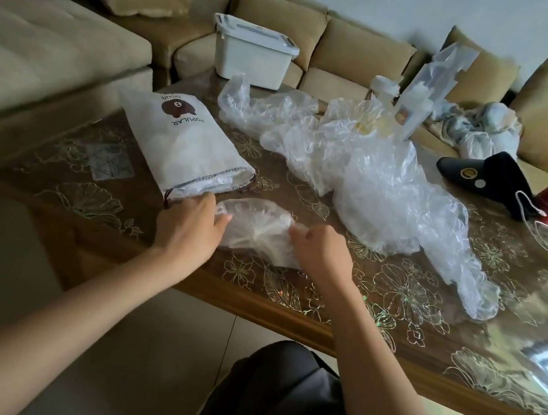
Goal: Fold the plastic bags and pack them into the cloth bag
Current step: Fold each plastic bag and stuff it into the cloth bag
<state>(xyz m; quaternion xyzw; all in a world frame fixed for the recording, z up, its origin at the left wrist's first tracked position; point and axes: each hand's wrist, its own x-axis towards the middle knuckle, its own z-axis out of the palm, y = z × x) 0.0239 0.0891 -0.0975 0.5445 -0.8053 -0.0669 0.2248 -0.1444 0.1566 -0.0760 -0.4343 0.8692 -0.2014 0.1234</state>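
Folding midway, packing begun.
Plastic bag (256, 229) is pinched by left grip (190, 228) and right grip (322, 254); cloth bag (183, 148) is part-filled, loose pile (372, 185) is left.

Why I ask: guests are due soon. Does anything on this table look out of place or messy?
Yes. A heap of crumpled plastic bags sprawls unfolded across the table. A black fabric item, perhaps a slipper, lies beside it, odd among the bags. Nothing looks spilled or broken.
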